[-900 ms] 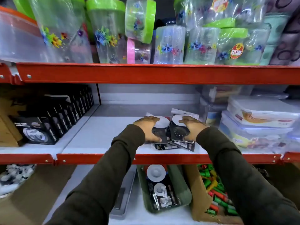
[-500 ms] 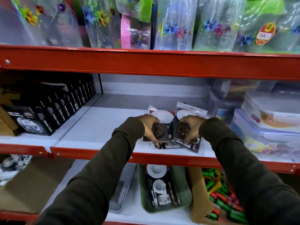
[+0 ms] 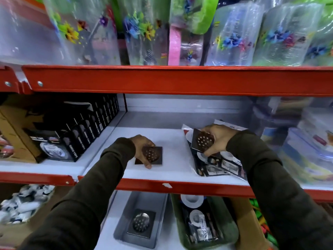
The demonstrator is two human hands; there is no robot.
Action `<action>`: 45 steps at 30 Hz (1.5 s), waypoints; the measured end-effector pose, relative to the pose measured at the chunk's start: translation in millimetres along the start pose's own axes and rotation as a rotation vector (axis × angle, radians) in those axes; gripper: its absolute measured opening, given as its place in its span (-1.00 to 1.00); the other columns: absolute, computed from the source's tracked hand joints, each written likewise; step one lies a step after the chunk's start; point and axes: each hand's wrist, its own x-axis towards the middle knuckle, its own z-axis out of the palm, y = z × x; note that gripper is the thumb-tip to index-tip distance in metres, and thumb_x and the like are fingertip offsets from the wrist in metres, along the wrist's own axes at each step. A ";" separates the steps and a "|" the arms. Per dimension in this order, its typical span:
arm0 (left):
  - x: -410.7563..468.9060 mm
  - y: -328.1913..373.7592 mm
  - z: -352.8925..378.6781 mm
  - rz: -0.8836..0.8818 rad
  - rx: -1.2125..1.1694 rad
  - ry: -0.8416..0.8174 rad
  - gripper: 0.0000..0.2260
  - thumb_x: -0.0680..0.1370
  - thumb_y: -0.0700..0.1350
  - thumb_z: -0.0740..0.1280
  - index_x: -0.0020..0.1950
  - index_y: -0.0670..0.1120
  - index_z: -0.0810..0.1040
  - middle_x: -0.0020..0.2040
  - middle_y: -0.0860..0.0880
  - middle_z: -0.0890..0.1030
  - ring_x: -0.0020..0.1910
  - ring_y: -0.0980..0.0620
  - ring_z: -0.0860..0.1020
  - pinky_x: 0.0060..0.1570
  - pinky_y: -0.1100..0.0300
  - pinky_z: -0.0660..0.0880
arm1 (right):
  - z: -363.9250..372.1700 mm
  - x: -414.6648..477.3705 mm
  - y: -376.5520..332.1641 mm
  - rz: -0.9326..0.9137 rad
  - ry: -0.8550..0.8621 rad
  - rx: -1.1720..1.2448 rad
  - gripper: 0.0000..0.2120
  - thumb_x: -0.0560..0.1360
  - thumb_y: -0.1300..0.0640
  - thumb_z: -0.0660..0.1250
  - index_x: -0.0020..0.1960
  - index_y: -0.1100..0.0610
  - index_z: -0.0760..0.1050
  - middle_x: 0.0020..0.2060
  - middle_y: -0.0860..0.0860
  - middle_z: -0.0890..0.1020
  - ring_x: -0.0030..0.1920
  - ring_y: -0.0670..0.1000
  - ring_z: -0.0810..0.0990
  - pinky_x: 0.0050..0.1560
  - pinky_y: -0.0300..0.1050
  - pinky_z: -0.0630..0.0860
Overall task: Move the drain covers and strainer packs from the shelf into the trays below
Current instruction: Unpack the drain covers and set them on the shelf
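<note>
My left hand (image 3: 142, 147) grips a square metal drain cover (image 3: 153, 156) low over the white middle shelf (image 3: 173, 141). My right hand (image 3: 218, 139) holds a second drain cover (image 3: 201, 141) tilted up above a pile of strainer packs (image 3: 219, 166) lying on the same shelf. On the shelf below, a grey tray (image 3: 126, 213) holds one drain cover (image 3: 141, 222), and a green tray (image 3: 228, 230) beside it holds several strainer packs (image 3: 198, 219).
Black boxes (image 3: 81, 134) fill the left of the middle shelf, clear food containers (image 3: 306, 145) the right. A red shelf beam (image 3: 180, 186) runs between the shelf and the trays. Flowered plastic jars (image 3: 144, 33) stand above. A cardboard box (image 3: 248, 222) sits right of the green tray.
My hands have moved apart, each carrying one drain cover off the pile. The left one went left and down towards the shelf front; the right one lifted slightly to the right.
</note>
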 end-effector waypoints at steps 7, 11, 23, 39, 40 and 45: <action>-0.2 -34.7 10.9 0.103 -0.135 0.064 -0.01 0.18 0.28 0.57 0.53 0.14 0.26 0.55 0.08 0.31 0.53 0.00 0.27 0.54 0.08 0.18 | 12.4 14.3 -30.5 0.034 -0.014 -0.044 -0.15 -0.02 -0.27 0.52 0.24 -0.09 0.46 0.11 -0.08 0.59 0.13 0.04 0.56 0.22 0.03 0.53; -17.4 -57.9 6.6 0.108 -0.368 0.421 -0.29 0.45 0.43 0.16 0.54 0.16 0.23 0.58 0.07 0.25 0.57 0.03 0.20 0.55 0.08 0.11 | 22.1 29.6 -55.3 0.011 -0.021 -0.025 -0.22 0.03 -0.24 0.53 0.22 -0.11 0.47 0.08 -0.11 0.61 0.11 0.01 0.58 0.20 0.02 0.53; -25.5 -87.6 31.2 -0.048 -0.175 0.805 -0.40 0.64 0.21 -0.03 0.60 -0.08 0.09 0.61 -0.07 0.15 0.63 -0.01 -0.01 0.61 -0.03 -0.11 | 90.5 86.6 -152.1 -0.068 -0.213 -0.104 -0.17 0.29 -0.09 0.54 0.47 0.01 0.30 0.40 0.01 0.45 0.34 0.11 0.47 0.30 -0.05 0.43; -32.1 -67.1 44.5 -0.012 -0.097 0.746 -0.42 0.65 0.17 -0.02 0.60 -0.07 0.08 0.62 -0.03 0.11 0.63 -0.01 -0.06 0.60 -0.01 -0.14 | 98.0 50.1 -126.2 -0.078 0.174 -0.002 -0.43 0.51 -0.08 0.25 0.49 -0.08 0.23 0.52 -0.02 0.28 0.53 0.04 0.22 0.56 0.15 -0.06; -30.9 -59.9 44.2 -0.001 -0.087 0.748 -0.43 0.65 0.17 -0.01 0.60 -0.07 0.09 0.62 -0.03 0.12 0.63 -0.01 -0.06 0.60 -0.01 -0.14 | 95.5 45.0 -121.2 -0.080 0.227 -0.010 -0.47 0.54 -0.04 0.22 0.49 -0.07 0.24 0.51 -0.01 0.31 0.51 0.05 0.24 0.56 0.15 -0.04; -23.7 -2.2 43.8 0.071 -0.064 0.744 -0.45 0.65 0.15 0.01 0.60 -0.05 0.10 0.62 -0.03 0.13 0.63 -0.03 -0.03 0.59 -0.02 -0.16 | 80.9 15.4 -84.5 -0.018 0.320 -0.035 -0.52 0.56 0.09 0.17 0.47 -0.04 0.27 0.48 0.01 0.35 0.49 0.07 0.27 0.55 0.14 0.00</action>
